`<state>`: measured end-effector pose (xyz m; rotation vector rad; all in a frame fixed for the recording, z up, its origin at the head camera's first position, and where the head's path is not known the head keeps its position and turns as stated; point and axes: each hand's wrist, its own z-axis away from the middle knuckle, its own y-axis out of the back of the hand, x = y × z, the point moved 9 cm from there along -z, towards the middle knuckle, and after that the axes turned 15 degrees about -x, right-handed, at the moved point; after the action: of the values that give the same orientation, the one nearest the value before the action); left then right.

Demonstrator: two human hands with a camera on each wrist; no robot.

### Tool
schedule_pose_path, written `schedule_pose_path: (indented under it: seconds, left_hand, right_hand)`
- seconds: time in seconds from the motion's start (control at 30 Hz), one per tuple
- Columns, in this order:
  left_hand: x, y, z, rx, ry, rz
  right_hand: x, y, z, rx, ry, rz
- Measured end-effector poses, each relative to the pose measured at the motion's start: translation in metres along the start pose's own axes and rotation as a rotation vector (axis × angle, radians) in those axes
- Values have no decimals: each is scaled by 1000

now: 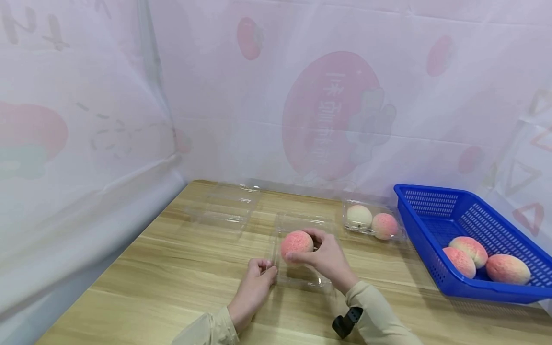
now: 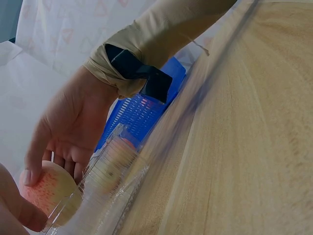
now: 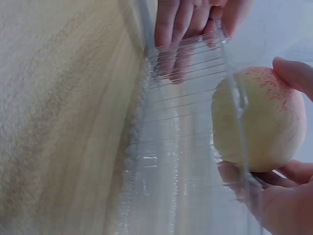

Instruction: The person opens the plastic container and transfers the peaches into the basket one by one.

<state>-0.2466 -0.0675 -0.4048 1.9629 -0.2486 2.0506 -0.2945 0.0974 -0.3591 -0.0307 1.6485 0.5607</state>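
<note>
A pink and cream peach (image 1: 296,245) is held between the thumb and fingers of my right hand (image 1: 329,258). It sits at the open top of a clear plastic box (image 3: 188,112); in the right wrist view its lower side is behind the rim. My left hand (image 1: 255,290) pinches the box's near left edge, with the thumb at the rim and fingers against the outer wall. In the left wrist view, the peach (image 2: 56,193) is partly covered by the left hand in front.
Behind and to the right, another clear box (image 1: 366,231) contains two peaches. A blue basket (image 1: 424,258) at the right holds several peaches (image 1: 509,269). More clear plastic packaging (image 1: 224,218) lies at the back left. Printed cloth (image 1: 207,96) surrounds the wooden table (image 1: 172,282).
</note>
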Motion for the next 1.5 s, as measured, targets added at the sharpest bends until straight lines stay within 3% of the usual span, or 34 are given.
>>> schedule_pose_path:
  seconds: [0.73, 1.13, 1.5]
  left_hand:
    - [0, 0, 2, 6, 4, -16]
    - [0, 1, 3, 24, 9, -22]
    - [-1, 2, 3, 22, 24, -32]
  right_hand:
    - [-27, 30, 28, 97, 50, -140]
    - [-33, 47, 50, 140, 44, -151]
    - [-30, 93, 83, 250, 41, -57]
